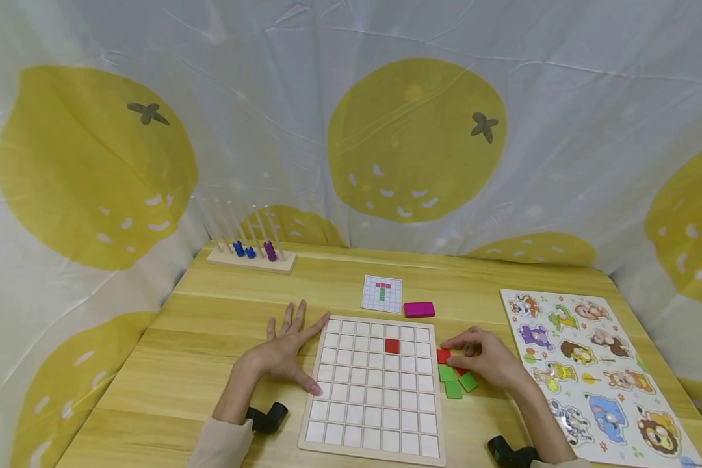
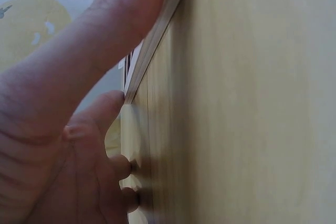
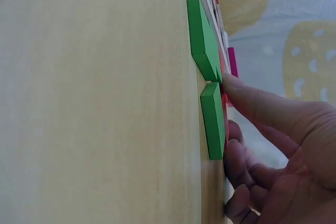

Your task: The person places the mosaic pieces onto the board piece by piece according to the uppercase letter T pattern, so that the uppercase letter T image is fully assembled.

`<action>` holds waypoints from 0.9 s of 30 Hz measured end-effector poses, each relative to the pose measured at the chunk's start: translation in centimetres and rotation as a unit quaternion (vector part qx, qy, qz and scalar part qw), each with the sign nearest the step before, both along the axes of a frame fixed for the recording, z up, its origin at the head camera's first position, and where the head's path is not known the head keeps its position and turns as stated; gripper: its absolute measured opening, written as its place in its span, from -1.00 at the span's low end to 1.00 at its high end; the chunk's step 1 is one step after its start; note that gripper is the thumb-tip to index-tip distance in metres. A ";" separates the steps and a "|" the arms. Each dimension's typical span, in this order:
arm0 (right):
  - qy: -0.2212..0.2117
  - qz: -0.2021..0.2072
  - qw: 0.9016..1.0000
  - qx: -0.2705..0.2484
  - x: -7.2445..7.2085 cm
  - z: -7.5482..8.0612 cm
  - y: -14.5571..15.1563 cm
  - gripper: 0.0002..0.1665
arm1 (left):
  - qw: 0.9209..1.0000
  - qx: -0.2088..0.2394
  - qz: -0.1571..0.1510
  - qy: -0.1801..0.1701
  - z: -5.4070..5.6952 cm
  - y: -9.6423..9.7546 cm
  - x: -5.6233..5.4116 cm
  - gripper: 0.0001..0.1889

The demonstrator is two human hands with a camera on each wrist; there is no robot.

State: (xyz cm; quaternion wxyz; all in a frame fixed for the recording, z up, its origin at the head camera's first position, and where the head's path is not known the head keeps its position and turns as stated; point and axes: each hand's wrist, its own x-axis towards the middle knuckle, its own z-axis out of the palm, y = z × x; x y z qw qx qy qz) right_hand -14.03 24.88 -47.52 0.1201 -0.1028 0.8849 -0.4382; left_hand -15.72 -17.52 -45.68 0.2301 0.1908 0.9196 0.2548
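A white-celled wooden grid board (image 1: 353,450) lies on the table, with one red tile (image 1: 392,346) set in an upper cell. My left hand (image 1: 281,354) is spread at its left edge, index fingertip by the top corner and thumb lower on the frame; in the left wrist view the thumb (image 2: 105,30) presses the rim. Just right of the board, my right hand (image 1: 488,357) pinches a red square tile (image 1: 442,356) between thumb and index finger. Another red tile (image 1: 462,371) is partly hidden under that hand. Several green tiles (image 1: 453,389) lie just below, large in the right wrist view.
Above the board lie a pattern card (image 1: 381,294) with a red and green T and a magenta block (image 1: 419,310). A peg stand (image 1: 251,261) with blue and purple beads is at the back left. An animal puzzle board (image 1: 602,370) occupies the right side.
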 end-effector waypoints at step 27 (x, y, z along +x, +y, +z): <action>0.059 -0.023 0.996 0.056 0.2 0.4 -1.2 -0.78 | 1.000 -0.004 0.002 0.000 0.0 0.1 0.0 0.45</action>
